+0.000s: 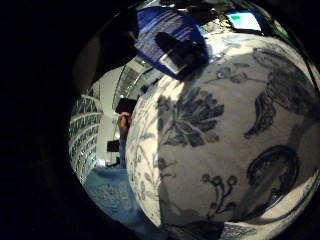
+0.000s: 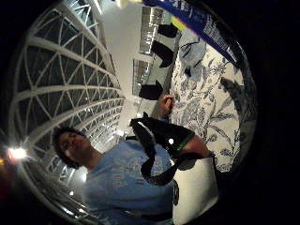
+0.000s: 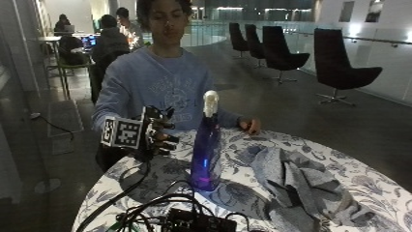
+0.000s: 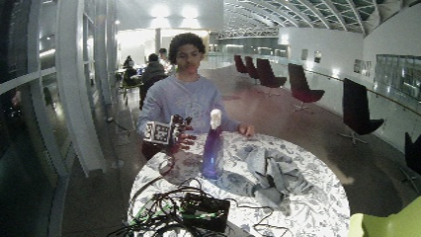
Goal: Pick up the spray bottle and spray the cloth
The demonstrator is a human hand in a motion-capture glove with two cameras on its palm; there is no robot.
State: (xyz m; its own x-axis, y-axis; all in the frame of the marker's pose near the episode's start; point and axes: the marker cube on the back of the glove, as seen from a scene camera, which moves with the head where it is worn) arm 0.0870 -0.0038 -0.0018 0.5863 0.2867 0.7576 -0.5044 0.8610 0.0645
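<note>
A tall blue spray bottle (image 3: 206, 150) with a white nozzle stands upright on the round table's flowered covering (image 3: 360, 179). A crumpled grey cloth (image 3: 296, 183) lies on the table to the bottle's right. My gloved right hand (image 3: 157, 133) hovers above the table's edge, a short way left of the bottle, level with its middle. Its fingers are loosely curled and hold nothing. The wide outside view shows the same: hand (image 4: 179, 133), bottle (image 4: 212, 153), cloth (image 4: 276, 173). In the little finger side palm view the bottle (image 1: 167, 40) lies beyond the flowered covering (image 1: 225, 140).
The person's bare left hand (image 3: 250, 125) rests on the far edge of the table. A black box with a tangle of cables (image 3: 193, 220) sits at the near edge. Dark chairs (image 3: 341, 63) stand on the floor behind.
</note>
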